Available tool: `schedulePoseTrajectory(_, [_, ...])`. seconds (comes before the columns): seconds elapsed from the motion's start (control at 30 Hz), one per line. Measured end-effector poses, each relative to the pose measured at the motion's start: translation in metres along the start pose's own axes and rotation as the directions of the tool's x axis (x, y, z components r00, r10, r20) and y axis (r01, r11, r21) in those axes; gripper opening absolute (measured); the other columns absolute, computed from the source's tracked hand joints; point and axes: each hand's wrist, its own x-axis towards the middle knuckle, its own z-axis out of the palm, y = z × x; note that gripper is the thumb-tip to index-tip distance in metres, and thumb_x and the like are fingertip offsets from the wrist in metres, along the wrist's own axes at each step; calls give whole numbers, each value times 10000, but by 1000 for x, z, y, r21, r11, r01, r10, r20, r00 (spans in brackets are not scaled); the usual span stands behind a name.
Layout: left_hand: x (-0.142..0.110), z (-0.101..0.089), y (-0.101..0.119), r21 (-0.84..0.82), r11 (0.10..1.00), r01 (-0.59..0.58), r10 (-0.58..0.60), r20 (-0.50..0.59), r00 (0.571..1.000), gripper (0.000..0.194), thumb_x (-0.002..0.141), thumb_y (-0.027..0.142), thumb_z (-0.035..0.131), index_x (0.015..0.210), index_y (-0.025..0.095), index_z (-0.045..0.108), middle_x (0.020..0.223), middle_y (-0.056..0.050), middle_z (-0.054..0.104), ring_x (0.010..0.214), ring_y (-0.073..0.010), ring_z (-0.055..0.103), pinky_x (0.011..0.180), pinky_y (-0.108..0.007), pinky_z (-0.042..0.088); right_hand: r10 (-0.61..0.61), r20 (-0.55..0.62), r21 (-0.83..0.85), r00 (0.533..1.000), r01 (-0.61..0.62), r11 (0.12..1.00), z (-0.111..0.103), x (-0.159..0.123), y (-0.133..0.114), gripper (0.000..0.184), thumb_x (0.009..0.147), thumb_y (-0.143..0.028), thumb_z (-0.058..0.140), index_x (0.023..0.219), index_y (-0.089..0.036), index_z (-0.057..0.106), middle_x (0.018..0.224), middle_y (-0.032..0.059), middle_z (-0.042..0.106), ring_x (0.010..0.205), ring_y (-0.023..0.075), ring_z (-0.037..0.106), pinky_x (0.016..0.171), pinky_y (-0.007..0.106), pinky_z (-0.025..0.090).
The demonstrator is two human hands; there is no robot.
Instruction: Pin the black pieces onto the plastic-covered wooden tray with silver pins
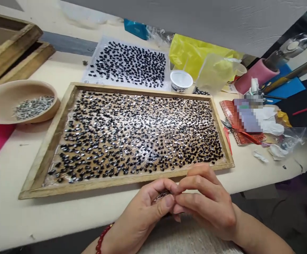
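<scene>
Both hands meet in front of the tray's near edge. My left hand [153, 206] is curled around a small bunch of thin shiny metal pieces [161, 195], partly hidden by its fingers. The fingers of my right hand [208, 199] are closed together against the left fingertips, and whatever they pinch is too small or hidden to make out. Just beyond lies a shallow wooden-framed tray [121, 183], lined with clear film. Many small glossy black pieces [142, 141] are spread in rows across it.
At left, a beige bowl [0, 97] holds small silvery pieces [34, 107], near stacked wooden frames [18, 53]. Behind the tray are a white sheet of black squares [132, 65], a white tub [181, 80] and a yellow bag [187, 53]. Red-handled scissors [245, 135] lie at right.
</scene>
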Motion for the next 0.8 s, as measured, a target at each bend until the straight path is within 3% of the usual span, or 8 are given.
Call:
schedulePoseTrajectory(0.37, [4, -6, -6, -37, 999, 34, -33, 23, 999, 243, 795, 323, 829, 868, 132, 698, 698, -10, 682, 624, -127, 636, 645, -249, 532, -51, -22, -4, 998, 51, 999, 3, -9, 4, 95, 882, -101, 614, 929, -109, 696, 849, 82, 705, 840, 179, 566, 737, 351, 493])
schedulePoseTrajectory(0.67, [9, -6, -3, 18, 999, 36, -36, -2, 999, 276, 756, 340, 853, 777, 130, 674, 643, 5, 653, 553, -109, 599, 586, -231, 500, 82, 2, 42, 997, -82, 996, -1, -10, 0, 56, 906, -148, 609, 901, -138, 663, 832, 56, 682, 839, 152, 569, 760, 318, 515])
schedulePoseTrajectory(0.8, [10, -7, -4, 44, 998, 45, -44, -15, 999, 322, 709, 351, 886, 740, 126, 658, 625, 4, 644, 526, -101, 589, 550, -217, 485, 136, 33, 84, 990, -138, 987, -3, -10, 0, 106, 867, -76, 591, 904, -158, 646, 820, 43, 670, 808, 143, 590, 720, 304, 511])
